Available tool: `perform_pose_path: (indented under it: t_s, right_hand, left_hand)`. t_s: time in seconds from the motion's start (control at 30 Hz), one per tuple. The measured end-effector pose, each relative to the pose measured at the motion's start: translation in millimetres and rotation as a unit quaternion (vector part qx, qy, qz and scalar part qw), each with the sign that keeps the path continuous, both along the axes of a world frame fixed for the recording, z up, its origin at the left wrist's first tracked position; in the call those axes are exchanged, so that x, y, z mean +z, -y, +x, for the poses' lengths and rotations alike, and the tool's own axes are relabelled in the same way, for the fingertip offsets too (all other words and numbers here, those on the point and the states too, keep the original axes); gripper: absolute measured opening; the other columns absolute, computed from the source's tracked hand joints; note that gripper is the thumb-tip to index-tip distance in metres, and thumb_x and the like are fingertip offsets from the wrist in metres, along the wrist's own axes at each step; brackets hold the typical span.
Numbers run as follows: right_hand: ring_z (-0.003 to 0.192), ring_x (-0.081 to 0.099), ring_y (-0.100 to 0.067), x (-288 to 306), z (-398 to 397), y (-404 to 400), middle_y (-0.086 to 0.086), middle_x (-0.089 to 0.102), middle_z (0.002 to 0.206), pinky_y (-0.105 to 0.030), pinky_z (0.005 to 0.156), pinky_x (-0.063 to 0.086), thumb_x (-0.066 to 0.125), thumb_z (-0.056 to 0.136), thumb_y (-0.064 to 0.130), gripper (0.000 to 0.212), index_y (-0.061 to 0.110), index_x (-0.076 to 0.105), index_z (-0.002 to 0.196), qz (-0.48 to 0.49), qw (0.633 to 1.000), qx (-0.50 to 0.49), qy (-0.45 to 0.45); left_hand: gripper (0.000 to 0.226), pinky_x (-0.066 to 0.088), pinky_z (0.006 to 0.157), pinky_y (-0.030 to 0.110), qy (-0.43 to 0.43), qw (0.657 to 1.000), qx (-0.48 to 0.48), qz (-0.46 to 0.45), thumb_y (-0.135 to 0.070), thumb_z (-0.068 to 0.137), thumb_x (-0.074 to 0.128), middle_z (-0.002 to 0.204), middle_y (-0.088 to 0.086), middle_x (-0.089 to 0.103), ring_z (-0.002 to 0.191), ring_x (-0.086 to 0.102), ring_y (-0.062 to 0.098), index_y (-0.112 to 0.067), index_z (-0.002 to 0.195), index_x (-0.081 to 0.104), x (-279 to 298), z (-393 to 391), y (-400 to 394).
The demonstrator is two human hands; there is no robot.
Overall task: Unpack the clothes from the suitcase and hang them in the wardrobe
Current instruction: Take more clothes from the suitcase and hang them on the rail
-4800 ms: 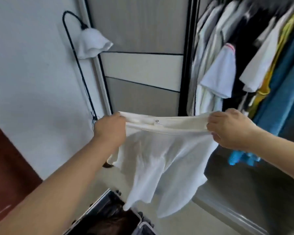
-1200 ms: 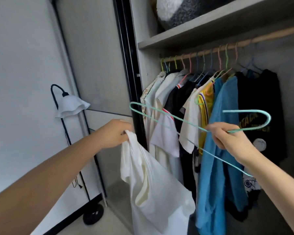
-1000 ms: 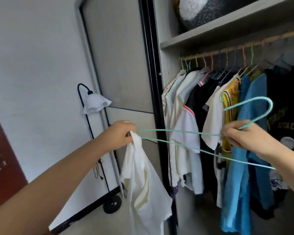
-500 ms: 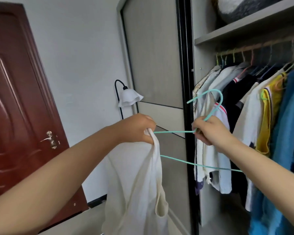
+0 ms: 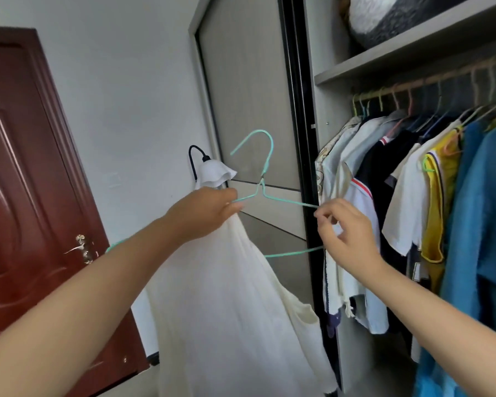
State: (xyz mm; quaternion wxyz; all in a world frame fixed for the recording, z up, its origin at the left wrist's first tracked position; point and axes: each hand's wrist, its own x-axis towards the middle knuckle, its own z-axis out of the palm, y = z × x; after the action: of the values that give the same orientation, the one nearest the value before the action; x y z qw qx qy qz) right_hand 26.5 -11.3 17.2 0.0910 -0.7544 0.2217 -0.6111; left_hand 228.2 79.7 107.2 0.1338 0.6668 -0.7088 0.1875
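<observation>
Before the wardrobe (image 5: 321,138), one left hand (image 5: 204,213) grips one shirt (image 5: 229,310); right fingers (image 5: 324,216) pinch one hanger (image 5: 265,179).

- Between the left hand (image 5: 205,214) and the right hand (image 5: 345,233) the green hanger (image 5: 265,179) spans the gap, hook upward; open air lies above its hook.
- Below the left hand the white garment (image 5: 229,305) hangs down and fills that space.
- Behind both hands stands the sliding door (image 5: 249,90), and the lamp (image 5: 214,174) sits just behind the left hand.
- Right of the right hand, hung clothes (image 5: 413,196) crowd the rail (image 5: 430,80); no open gap shows between them.
- Above the rail the shelf (image 5: 413,50) closes the way up.
- Far left of the left hand stands the red door (image 5: 20,181).
</observation>
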Motion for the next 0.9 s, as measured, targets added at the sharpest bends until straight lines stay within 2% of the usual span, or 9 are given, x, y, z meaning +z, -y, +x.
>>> perform_pose_path:
  t_s: [0.1, 0.2, 0.3, 0.4, 0.47, 0.57, 0.7, 0.8, 0.9]
  right_hand:
    - [0.063, 0.048, -0.002, -17.1, 5.1, -11.5, 0.008, 0.059, 0.066, -0.008, 0.061, 0.036, 0.054, 0.074, 0.025, 0.006, 0.028, 0.057, 0.07, 0.115, 0.979, 0.161, -0.042]
    - [0.072, 0.051, 0.006, -41.0, 27.3, -23.1, 0.022, 0.054, 0.08, -0.004, 0.068, 0.036, 0.069, 0.073, 0.025, 0.022, 0.02, 0.061, 0.093, 0.134, 0.949, 0.239, -0.158]
    - [0.077, 0.05, 0.005, -53.0, 44.2, -17.4, 0.022, 0.05, 0.089, -0.011, 0.074, 0.032, 0.07, 0.079, 0.023, 0.036, 0.015, 0.053, 0.109, 0.129, 0.954, 0.16, -0.218]
    - [0.101, 0.056, -0.007, -57.5, 43.5, -2.8, 0.017, 0.06, 0.099, -0.024, 0.074, 0.017, 0.054, 0.086, 0.021, 0.032, 0.021, 0.049, 0.118, 0.101, 0.935, 0.054, -0.336]
    - [0.101, 0.057, -0.013, -62.4, 37.5, 7.7, 0.017, 0.059, 0.091, -0.026, 0.076, 0.018, 0.045, 0.087, 0.022, 0.038, 0.024, 0.044, 0.125, 0.083, 0.918, 0.042, -0.384]
    - [0.078, 0.052, -0.012, -62.4, 23.3, 22.1, 0.016, 0.046, 0.08, -0.019, 0.073, 0.028, 0.037, 0.074, 0.041, 0.032, 0.034, 0.036, 0.106, 0.046, 0.937, 0.09, -0.334]
    - [0.079, 0.033, 0.005, -41.6, -6.1, 35.6, 0.023, 0.035, 0.091, -0.006, 0.073, 0.032, 0.053, 0.067, 0.05, 0.047, 0.03, 0.037, 0.105, -0.028, 0.982, 0.048, -0.181]
    - [0.076, 0.039, 0.006, -20.4, -19.9, 34.7, 0.024, 0.042, 0.084, -0.005, 0.073, 0.033, 0.058, 0.064, 0.055, 0.043, 0.033, 0.045, 0.098, -0.048, 0.988, 0.032, -0.144]
    - [0.054, 0.043, 0.006, -7.3, -26.0, 33.2, 0.016, 0.049, 0.059, -0.008, 0.06, 0.031, 0.059, 0.065, 0.062, 0.035, 0.029, 0.051, 0.072, -0.042, 0.986, 0.075, -0.14]
  left_hand:
    - [0.027, 0.024, 0.063, 0.027, -0.02, 0.997, -0.007, -0.068, -0.027, 0.098, 0.036, 0.069, -0.006, 0.041, 0.082, 0.049, 0.031, -0.013, 0.076, 0.042, 12.3, 1.2, 0.9]
    - [0.027, 0.018, 0.061, 0.023, -0.013, 0.995, -0.012, -0.099, -0.024, 0.099, 0.035, 0.077, -0.004, 0.042, 0.079, 0.041, 0.025, -0.005, 0.093, 0.052, 20.9, -8.2, 3.0]
    - [0.033, 0.017, 0.059, 0.026, -0.006, 0.994, -0.001, -0.111, -0.025, 0.098, 0.035, 0.062, -0.009, 0.033, 0.073, 0.038, 0.021, -0.015, 0.066, 0.035, 27.3, -7.9, 7.6]
    - [0.04, 0.023, 0.061, 0.029, -0.027, 0.993, 0.016, -0.111, -0.028, 0.098, 0.037, 0.059, -0.006, 0.036, 0.07, 0.04, 0.024, -0.024, 0.059, 0.027, 30.5, -0.1, 8.4]
    - [0.041, 0.024, 0.062, 0.029, -0.033, 0.992, 0.022, -0.122, -0.027, 0.097, 0.038, 0.058, -0.006, 0.036, 0.069, 0.039, 0.024, -0.026, 0.058, 0.026, 31.9, 6.8, 5.3]
    - [0.037, 0.025, 0.06, 0.03, -0.019, 0.989, 0.032, -0.141, -0.024, 0.097, 0.039, 0.057, -0.005, 0.036, 0.069, 0.04, 0.025, -0.021, 0.062, 0.03, 31.5, 22.8, 2.4]
    - [0.036, 0.027, 0.052, 0.027, -0.051, 0.988, 0.054, -0.139, -0.023, 0.096, 0.041, 0.056, -0.001, 0.04, 0.062, 0.04, 0.025, -0.015, 0.062, 0.036, 21.2, 50.1, -10.7]
    - [0.032, 0.027, 0.052, 0.024, -0.1, 0.988, 0.048, -0.11, -0.022, 0.096, 0.043, 0.056, 0.002, 0.042, 0.056, 0.039, 0.019, -0.002, 0.072, 0.049, 3.3, 61.9, -19.9]
    - [0.032, 0.026, 0.052, 0.023, -0.129, 0.986, 0.042, -0.096, -0.022, 0.096, 0.044, 0.057, 0.003, 0.042, 0.054, 0.037, 0.014, -0.001, 0.071, 0.049, -8.4, 64.6, -22.1]
